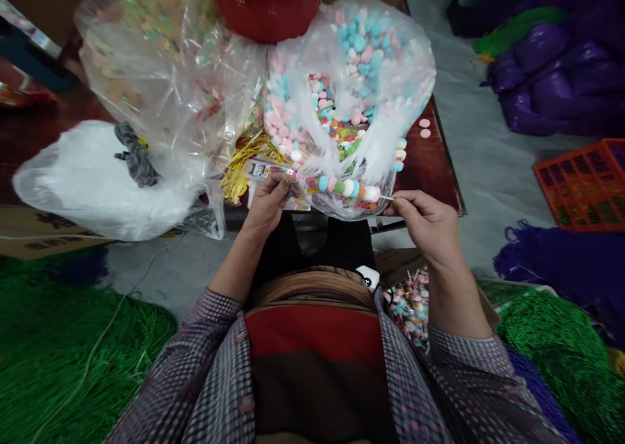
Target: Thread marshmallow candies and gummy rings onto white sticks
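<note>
Between my two hands a candy skewer (pixel 348 187) lies nearly level, strung with pastel marshmallow pieces in blue, pink, white, green and orange. My right hand (pixel 432 226) pinches the bare white stick at its right end. My left hand (pixel 267 203) has thumb and fingers pressed together at the left end, near a pink piece; its exact grip is partly hidden. Just behind the skewer sits a see-through plastic bag (pixel 398 53) of pink, blue and white marshmallows, its mouth towards me. Inside the opening, multicoloured gummy pieces (pixel 347 135) show.
Gold twist ties (pixel 237 182) lie by my left hand. A large bag of yellowish-green candies (pixel 161 14), a white bag (pixel 97 177) and a red basket (pixel 266 4) share the table. Two pink discs (pixel 424 128) lie near its right edge. Finished-looking skewers (pixel 410 304) stand below my right forearm.
</note>
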A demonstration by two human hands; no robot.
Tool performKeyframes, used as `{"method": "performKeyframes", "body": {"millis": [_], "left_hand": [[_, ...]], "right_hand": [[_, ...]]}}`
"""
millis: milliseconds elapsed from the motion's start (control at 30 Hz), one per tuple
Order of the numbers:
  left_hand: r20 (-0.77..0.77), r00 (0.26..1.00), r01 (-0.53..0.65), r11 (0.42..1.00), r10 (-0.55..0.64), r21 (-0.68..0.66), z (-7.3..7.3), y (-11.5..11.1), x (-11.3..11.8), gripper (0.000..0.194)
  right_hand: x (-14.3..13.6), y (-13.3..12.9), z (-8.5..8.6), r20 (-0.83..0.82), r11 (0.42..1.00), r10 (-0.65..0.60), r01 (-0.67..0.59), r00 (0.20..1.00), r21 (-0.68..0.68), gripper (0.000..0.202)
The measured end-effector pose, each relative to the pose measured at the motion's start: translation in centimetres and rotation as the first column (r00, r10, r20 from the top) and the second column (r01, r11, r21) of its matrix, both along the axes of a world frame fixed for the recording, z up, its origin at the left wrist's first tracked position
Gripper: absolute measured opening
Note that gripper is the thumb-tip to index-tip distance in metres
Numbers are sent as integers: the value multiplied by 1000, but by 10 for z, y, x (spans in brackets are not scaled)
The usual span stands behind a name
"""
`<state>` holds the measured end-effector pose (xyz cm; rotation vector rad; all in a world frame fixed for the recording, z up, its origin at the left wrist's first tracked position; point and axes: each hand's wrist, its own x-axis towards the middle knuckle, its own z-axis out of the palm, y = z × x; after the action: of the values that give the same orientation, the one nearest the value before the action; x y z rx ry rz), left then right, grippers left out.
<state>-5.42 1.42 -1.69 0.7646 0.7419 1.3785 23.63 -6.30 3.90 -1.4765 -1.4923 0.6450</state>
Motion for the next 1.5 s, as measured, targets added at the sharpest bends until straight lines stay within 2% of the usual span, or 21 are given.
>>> {"method": "performKeyframes", "body": {"millis": [133,233,333,467,600,700,867,967,1033,1133,1200,1267,1367,1500], "left_hand": [[-115,993,22,992,-8,120,-1,3,-2,37],[-227,974,50,981,-6,187,-2,5,-5,34],[-331,943,120,967,-40,223,-1,5,-7,35],[-401,913,173,957,-67,233,6,2,-6,37],[-469,880,207,952,-80,226,11,0,-5,37],[-458,886,191,957,-73,218,10,1,-5,37],[-474,878,176,963,-61,202,8,3,-6,28],[-495,863,225,954,-101,197,11,2,-5,29],[-396,904,230,963,-159,139,17,0,-3,32],[-99,972,216,976,-213,24,30,-6,3,43],[58,970,236,972,-237,13,40,-10,7,58],[126,959,253,967,-255,29,46,-12,9,67],[101,980,167,986,-169,28,50,-11,14,53],[51,998,35,999,-35,-3,48,-5,23,30]], "right_hand": [[7,0,11,150,999,6,-11,989,38,16],[7,0,15,161,1000,7,-11,987,21,14],[3,0,11,125,1000,16,-16,992,-4,13],[-5,-1,2,105,1000,-13,12,994,15,16],[-11,-2,-1,195,999,32,-31,980,-9,30],[-12,-1,-2,261,999,44,-46,964,4,40],[-10,4,-10,335,987,163,-153,928,-56,49],[-10,4,-15,259,965,247,-211,934,-159,52],[-12,3,-17,131,953,240,-208,962,-218,54],[-20,1,-21,-137,946,112,-148,984,-290,59],[-30,1,-24,-309,945,18,-117,951,-305,59],[-40,1,-27,-440,948,-26,-118,898,-296,57],[-53,0,-30,-521,950,-30,-138,853,-282,54],[-60,-8,-30,-459,954,-20,-121,888,-275,50]]}}
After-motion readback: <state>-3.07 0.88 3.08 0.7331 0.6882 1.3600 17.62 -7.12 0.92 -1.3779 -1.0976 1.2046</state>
